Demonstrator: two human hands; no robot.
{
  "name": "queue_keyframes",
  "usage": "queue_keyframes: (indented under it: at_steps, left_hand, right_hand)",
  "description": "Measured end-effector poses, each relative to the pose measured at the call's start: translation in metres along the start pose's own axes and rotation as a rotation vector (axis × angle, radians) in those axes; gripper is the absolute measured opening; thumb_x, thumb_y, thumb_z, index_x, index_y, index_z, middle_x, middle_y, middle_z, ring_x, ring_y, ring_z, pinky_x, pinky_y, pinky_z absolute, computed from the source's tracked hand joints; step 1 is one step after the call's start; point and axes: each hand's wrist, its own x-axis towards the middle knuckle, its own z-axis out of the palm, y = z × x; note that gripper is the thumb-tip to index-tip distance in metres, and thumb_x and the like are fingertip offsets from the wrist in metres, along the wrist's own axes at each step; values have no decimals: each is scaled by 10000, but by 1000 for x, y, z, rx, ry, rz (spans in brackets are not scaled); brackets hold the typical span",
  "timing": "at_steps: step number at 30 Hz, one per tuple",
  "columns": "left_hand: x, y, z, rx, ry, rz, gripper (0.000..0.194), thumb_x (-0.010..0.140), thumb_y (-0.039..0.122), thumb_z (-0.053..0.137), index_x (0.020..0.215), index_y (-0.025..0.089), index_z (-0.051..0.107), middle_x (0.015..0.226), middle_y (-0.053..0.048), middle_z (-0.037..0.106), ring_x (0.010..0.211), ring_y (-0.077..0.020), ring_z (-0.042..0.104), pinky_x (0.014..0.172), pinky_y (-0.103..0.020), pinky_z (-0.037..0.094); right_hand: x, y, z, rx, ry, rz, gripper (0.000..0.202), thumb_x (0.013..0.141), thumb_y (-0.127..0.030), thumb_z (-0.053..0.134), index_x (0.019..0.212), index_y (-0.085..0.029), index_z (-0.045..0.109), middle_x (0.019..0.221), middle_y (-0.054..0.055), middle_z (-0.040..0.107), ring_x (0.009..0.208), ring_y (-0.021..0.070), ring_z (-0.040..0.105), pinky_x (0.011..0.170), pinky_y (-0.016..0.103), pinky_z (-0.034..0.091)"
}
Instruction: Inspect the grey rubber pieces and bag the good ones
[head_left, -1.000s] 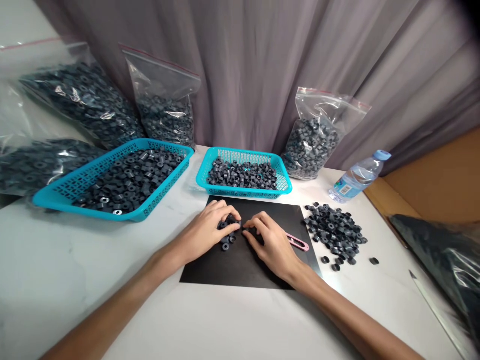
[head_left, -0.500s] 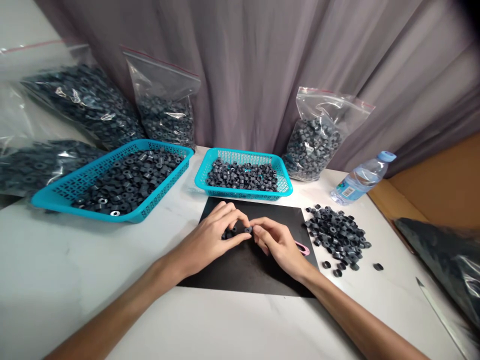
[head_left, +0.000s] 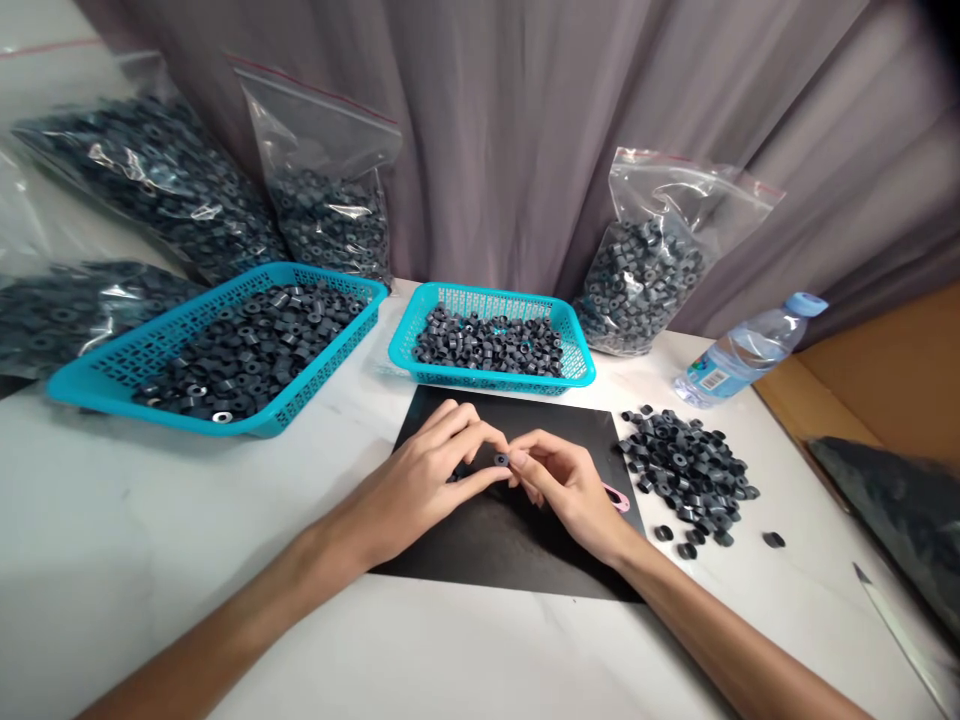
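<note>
lighting moderate, brightest on the white table (head_left: 420, 660); the curtain (head_left: 495, 130) reads dim. hard glare streaks the plastic bags (head_left: 326, 205). a soft shadow lies on the table beside the left forearm (head_left: 281, 590). wide-angle stretch noted: the bottle (head_left: 754, 348) leans outward. edges smeared; upper right corner black. the pinched dark ring (head_left: 501, 460) is too small to show fine detail.

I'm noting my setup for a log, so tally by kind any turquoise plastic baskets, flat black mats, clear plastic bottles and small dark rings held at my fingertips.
Turquoise plastic baskets: 2
Flat black mat: 1
Clear plastic bottle with blue cap: 1
Small dark ring: 1
Total: 5
</note>
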Motion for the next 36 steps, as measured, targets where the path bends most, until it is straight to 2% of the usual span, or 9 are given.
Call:
queue_keyframes:
  at_steps: [5,13,19,23,26,29,33,36]
  left_hand:
    - [0,-2,-2,7,65,22,89,959,310,579,979,233,619,860,-5,527,857,-180,489,803,-306,411]
    - [0,-1,-2,15,58,11,90,968,302,564,1002,227,599,874,1,518,884,-171,506,826,-295,408]
    - [1,1,0,-74,61,-87,105,966,334,555,977,238,595,866,17,513,863,-158,510,791,-283,398]
    - [1,1,4,-320,56,-302,202,970,442,512,942,247,552,776,49,444,718,-128,459,700,-274,385]
    - [1,0,9,-546,3,-412,260,983,484,447,912,244,516,729,53,425,682,-128,429,671,-280,374]
    - [0,-3,16,-798,-33,-482,275,982,475,430,903,235,538,743,32,445,680,-137,425,656,-297,378]
    - [0,-6,23,-1166,-47,-522,185,969,361,486,918,219,592,804,4,460,708,-133,417,646,-295,367]
    - [2,-5,24,-1328,-62,-533,160,963,322,515,922,203,614,804,-4,468,705,-126,405,625,-283,349]
  right_hand:
    - [0,1,1,6,75,-10,265,948,-445,594,943,-187,656,726,-16,577,559,89,433,502,218,358]
    - [-2,0,2,-33,213,-72,251,933,-412,626,1072,-219,704,779,-5,604,536,76,465,488,205,426]
    - [-5,-1,3,-58,257,-77,263,909,-400,661,1110,-238,712,789,1,598,532,83,498,452,203,455]
    - [-6,-1,5,-55,273,-110,223,911,-357,665,1104,-257,713,880,17,602,583,89,535,442,194,466]
    - [-7,0,6,-68,290,-162,188,914,-322,663,1083,-262,717,938,30,599,640,103,569,440,192,473]
    - [-7,1,6,-96,293,-197,180,919,-302,655,1082,-261,720,968,40,600,658,110,583,442,200,476]
    - [-8,2,6,-129,303,-226,187,922,-287,653,1095,-260,719,969,46,605,682,120,589,454,210,476]
    - [-9,1,7,-154,323,-243,181,924,-273,653,1092,-266,719,966,44,612,700,123,594,468,213,476]
